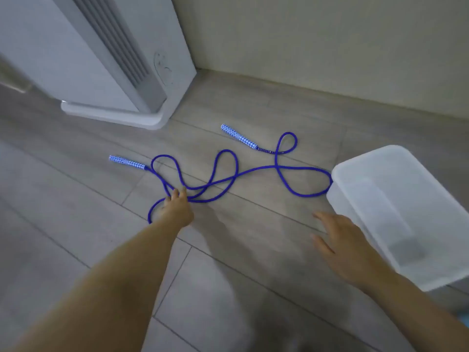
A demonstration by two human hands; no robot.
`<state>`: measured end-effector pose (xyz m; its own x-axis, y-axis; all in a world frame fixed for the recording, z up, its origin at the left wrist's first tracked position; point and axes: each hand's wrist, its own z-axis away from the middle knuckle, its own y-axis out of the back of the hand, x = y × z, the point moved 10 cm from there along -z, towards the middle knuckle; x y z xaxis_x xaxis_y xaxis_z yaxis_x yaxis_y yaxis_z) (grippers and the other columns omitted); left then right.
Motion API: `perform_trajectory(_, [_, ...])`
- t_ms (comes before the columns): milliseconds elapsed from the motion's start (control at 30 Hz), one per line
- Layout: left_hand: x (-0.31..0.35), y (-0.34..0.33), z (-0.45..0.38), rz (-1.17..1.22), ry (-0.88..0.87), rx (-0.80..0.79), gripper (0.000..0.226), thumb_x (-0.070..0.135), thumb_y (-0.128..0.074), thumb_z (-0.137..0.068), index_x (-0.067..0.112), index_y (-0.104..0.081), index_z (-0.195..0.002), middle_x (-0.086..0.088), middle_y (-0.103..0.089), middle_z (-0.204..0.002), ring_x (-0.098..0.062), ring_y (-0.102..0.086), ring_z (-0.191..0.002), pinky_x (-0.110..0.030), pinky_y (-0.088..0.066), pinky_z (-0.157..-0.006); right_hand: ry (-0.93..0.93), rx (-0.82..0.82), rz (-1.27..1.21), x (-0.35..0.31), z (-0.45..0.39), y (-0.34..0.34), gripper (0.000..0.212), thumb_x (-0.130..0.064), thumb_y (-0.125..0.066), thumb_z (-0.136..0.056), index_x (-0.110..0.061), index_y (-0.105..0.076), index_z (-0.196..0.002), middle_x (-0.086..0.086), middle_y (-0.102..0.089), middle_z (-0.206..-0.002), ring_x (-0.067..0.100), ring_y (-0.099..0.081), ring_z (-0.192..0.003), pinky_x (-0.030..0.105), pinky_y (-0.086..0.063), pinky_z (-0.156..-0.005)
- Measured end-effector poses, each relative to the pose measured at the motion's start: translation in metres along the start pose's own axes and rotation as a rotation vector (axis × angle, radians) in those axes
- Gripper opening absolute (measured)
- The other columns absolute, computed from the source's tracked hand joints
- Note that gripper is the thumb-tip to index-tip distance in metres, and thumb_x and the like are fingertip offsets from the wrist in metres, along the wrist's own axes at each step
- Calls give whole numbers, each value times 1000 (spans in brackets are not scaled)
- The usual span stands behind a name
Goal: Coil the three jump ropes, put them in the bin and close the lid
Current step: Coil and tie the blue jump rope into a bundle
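Reaching with the left hand (177, 209) down to the blue cord jump rope (253, 170) sprawling in loose loops across the grey plank floor (76, 199); fingertips touching the cord where several strands are crossing, though not possible to tell whether the grip is already closing on a strand or merely resting there; hovering the right hand (347, 247) with fingers spread and holding nothing, just beside the translucent white plastic bin (355, 199) standing open-topped at the right; lying apart on the floor, the two blue-and-white patterned handles, the left handle (127, 162) near the white floor-standing appliance (114, 72) and the far handle (239, 137) nearer the wall; touching the bin's near corner, the rope's rightmost loop; probably just starting the first coil; better gathering from one handle than from the tangled middle, feeding even loops into one palm while drawing cord with the other, keeping crossings from tightening into a knot; only one rope and no lid showing here.
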<state>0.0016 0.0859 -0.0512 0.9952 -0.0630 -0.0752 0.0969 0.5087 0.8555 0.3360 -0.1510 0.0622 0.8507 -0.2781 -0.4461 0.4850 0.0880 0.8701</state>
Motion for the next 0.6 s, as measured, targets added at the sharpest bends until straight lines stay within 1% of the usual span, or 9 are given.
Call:
perform_trajectory(67, [3, -4, -7, -35, -25, -17, 71, 13, -42, -92, 16, -6, -153, -7, -14, -157, -38, -20, -141, -47, -28, -112, -25, -11, 12, 4, 1, -9, 47, -29, -55, -94, -15, -46, -139, 3, -55, -131, 23, -50, -122, 33, -37, -99])
perform_trajectory(167, [11, -22, -14, -28, -69, -71, 62, 12, -43, -92, 15, -20, -149, -13, -26, -149, -40, -34, -134, -48, -35, -107, -53, -32, 44, 8, 10, -24, 47, -30, -57, -93, -15, -48, -137, 5, -57, -130, 25, -51, -121, 36, -39, -99])
perform_trajectory(233, [12, -33, -10, -2, -87, -47, 54, 12, -46, -90, 12, -30, -141, -16, -35, -142, -39, -44, -127, -49, -41, -102, -65, -30, 57, 3, 19, -32, 47, -29, -60, -91, -15, -51, -134, 5, -60, -126, 27, -55, -118, 38, -43, -97])
perform_trajectory(300, [14, -43, -3, 6, -108, -43, 44, 15, -48, -90, 11, -36, -133, -16, -45, -135, -37, -49, -123, -47, -43, -98, -46, -21, 65, -6, 29, -34, 46, -27, -64, -88, -15, -54, -131, 4, -63, -122, 27, -58, -115, 39, -45, -94])
perform_trajectory(367, [16, -51, 9, -1, -105, -67, 37, 18, -48, -91, 13, -44, -127, -14, -51, -132, -33, -52, -122, -44, -45, -97, -48, -16, 62, -13, 40, -33, 47, -27, -62, -89, -17, -51, -134, 1, -60, -126, 23, -54, -120, 36, -41, -99])
perform_trajectory(400, [19, -55, 16, -63, -125, -67, 36, 20, -48, -91, 14, -47, -127, -11, -53, -131, -31, -53, -121, -42, -45, -97, -47, -25, 65, -16, 44, -35, 47, -28, -59, -91, -19, -49, -136, 0, -57, -129, 22, -50, -123, 34, -39, -102])
perform_trajectory(500, [43, -60, 46, -317, -306, 39, 38, 29, -49, -91, 17, -53, -126, -9, -52, -129, -29, -51, -119, -39, -41, -97, -40, -53, 99, -25, 58, -36, 49, -31, -53, -93, -22, -43, -140, -3, -52, -135, 17, -43, -129, 31, -34, -107])
perform_trajectory(567, [59, -62, 73, -310, -407, 47, 40, 34, -47, -91, 15, -51, -126, -11, -51, -128, -31, -50, -118, -39, -39, -96, -39, -82, 122, -30, 70, -35, 50, -35, -49, -95, -25, -38, -142, -6, -48, -138, 14, -39, -132, 29, -31, -109])
perform_trajectory(600, [65, -62, 86, -253, -436, 31, 39, 34, -46, -92, 15, -49, -126, -11, -52, -128, -32, -51, -118, -39, -40, -95, -43, -113, 137, -31, 77, -35, 50, -37, -47, -95, -27, -35, -143, -7, -46, -140, 13, -37, -133, 28, -30, -109])
